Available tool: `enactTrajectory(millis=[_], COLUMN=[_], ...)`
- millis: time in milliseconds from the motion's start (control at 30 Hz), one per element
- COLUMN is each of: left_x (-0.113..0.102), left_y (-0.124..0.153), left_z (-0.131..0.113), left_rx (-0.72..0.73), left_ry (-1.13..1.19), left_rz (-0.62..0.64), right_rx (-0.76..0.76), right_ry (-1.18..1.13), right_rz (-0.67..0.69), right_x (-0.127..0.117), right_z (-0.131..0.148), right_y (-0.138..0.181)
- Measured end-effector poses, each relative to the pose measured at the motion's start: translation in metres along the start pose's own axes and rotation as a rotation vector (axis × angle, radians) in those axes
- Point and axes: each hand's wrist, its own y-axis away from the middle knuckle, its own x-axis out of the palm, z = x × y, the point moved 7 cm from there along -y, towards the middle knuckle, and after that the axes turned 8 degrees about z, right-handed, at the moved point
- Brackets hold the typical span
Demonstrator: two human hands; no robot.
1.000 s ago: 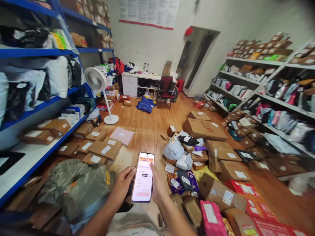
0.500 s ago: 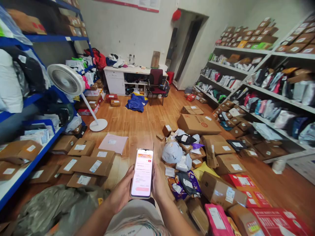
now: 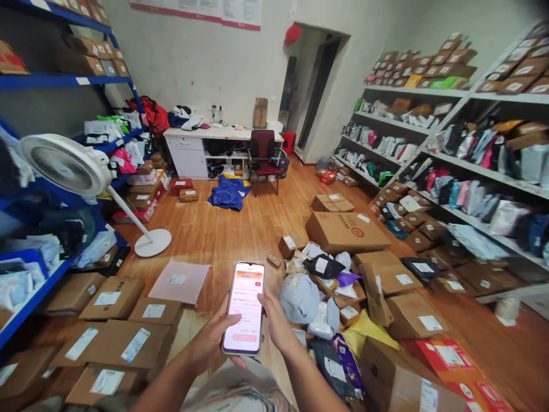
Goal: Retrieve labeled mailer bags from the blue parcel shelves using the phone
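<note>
I hold a smartphone upright in front of me, its lit screen showing an orange and white app page. My left hand grips its left edge from below. My right hand cups the right edge, thumb against the side. Below the phone, cardboard parcels with white labels lie on the wooden floor to the left. A heap of bagged and boxed parcels lies to the right.
A white standing fan stands at left by the blue shelving. White shelves full of parcels line the right wall. A desk, red chair and open doorway are at the far end.
The view has moved forward and turned left; the fan now sits nearer the left edge and the grey sack has dropped out of sight. Both hands still hold the phone.
</note>
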Motion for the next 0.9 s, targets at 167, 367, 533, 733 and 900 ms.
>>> enactTrajectory(millis=[167,367,533,733,900], left_x=[0.005,0.006,-0.001,-0.002,-0.002], left_y=[-0.050,-0.081,-0.096,-0.111,-0.118], left_z=[-0.031,-0.046,-0.065,-0.089,-0.105], left_rx=[0.060,0.092,0.092,0.109,0.130], left_ry=[0.052,0.071,0.027,0.010,0.062], left_rz=[-0.027,0.000,-0.033,-0.015,0.043], right_rx=[-0.005,-0.003,-0.024,-0.085,-0.264], right_ry=[0.009,0.025,0.086,0.176,0.418], right_rz=[0.052,0.020,-0.019,-0.040,-0.185], right_x=[-0.033,-0.057,-0.064,-0.066,-0.096], right_z=[0.022,0.027,0.021,0.033,0.101], right_y=[-0.045,-0.068,-0.074,-0.082,-0.073])
